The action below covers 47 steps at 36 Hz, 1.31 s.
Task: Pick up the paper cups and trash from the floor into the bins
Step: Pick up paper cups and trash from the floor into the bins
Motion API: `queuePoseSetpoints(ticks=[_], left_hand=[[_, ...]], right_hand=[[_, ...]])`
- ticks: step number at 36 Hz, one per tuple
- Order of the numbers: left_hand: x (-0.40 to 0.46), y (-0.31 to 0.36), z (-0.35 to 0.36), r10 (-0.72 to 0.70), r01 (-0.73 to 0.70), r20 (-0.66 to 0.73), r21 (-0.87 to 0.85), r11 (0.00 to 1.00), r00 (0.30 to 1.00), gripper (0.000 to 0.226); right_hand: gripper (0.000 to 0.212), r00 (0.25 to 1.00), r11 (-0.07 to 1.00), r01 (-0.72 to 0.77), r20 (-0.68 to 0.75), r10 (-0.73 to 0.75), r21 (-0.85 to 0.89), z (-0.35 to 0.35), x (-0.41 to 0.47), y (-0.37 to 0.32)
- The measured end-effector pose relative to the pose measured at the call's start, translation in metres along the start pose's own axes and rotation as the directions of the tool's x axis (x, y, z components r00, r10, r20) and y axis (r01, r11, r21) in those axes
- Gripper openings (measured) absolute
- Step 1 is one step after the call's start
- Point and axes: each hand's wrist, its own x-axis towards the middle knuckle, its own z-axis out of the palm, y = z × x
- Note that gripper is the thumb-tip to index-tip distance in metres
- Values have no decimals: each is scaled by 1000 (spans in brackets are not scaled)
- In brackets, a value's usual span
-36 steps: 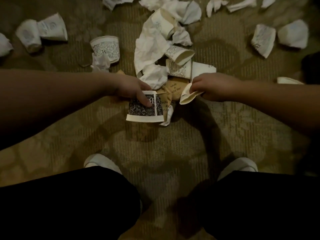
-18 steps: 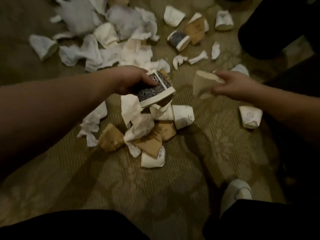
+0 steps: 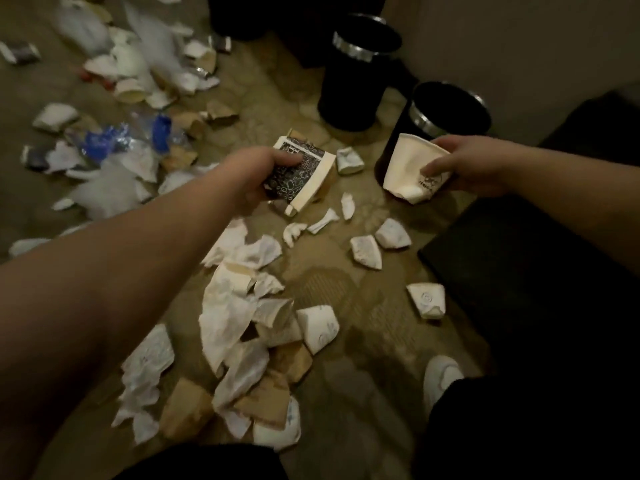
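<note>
Crumpled white paper and flattened brown cups lie thick over the carpet on your left and below your arms, with a few blue scraps mixed in further out; most of the job is still on the floor. Your left hand is curled round a dark patterned cup, thumb over its side, the squashed cup tipped with its pale rim down and to the right, seemingly because you are carrying it toward the bins. More white cups lie scattered between your arms. Your right hand pinches a dented white cup at its base, mouth pointing up and left, held just in front of the nearer black bin; that looks like the cup about to go in. A second black bin stands behind it, open too, so either is within reach.
</note>
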Motion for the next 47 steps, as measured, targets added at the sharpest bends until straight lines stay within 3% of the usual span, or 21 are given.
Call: queuePoseSetpoints(ticks=[6,11,13,15,28,35,41,47], left_hand=[[41,42,74,72,-72,-29,-2,997,997,12],[73,80,131,120,-120,-55,9,993,991,27],[77,88,137,144,-145,-56,0,989,988,27],[103,120,183,162,-160,-86,32,987,983,26],[209,143,286,117,-118,-164,5,993,979,23],[253,139,327,85,-80,-211,34,996,974,16],[273,136,346,72,-61,-229,56,997,971,29],[272,133,346,8,14,-177,123,992,984,61]], right_hand=[[54,997,997,31,-75,-36,-65,-92,28,-27],[46,986,990,119,-110,-127,-71,-159,43,-58],[45,982,988,143,-117,-148,-53,-163,54,-63],[45,981,989,141,-127,-145,-42,-211,68,-72],[47,991,952,-7,-127,-33,-305,-261,179,-62],[43,994,920,-18,-104,-25,-392,-270,231,-44],[48,994,889,18,-87,-65,-457,-271,250,-35],[60,998,820,34,-32,-63,-571,-270,248,-28]])
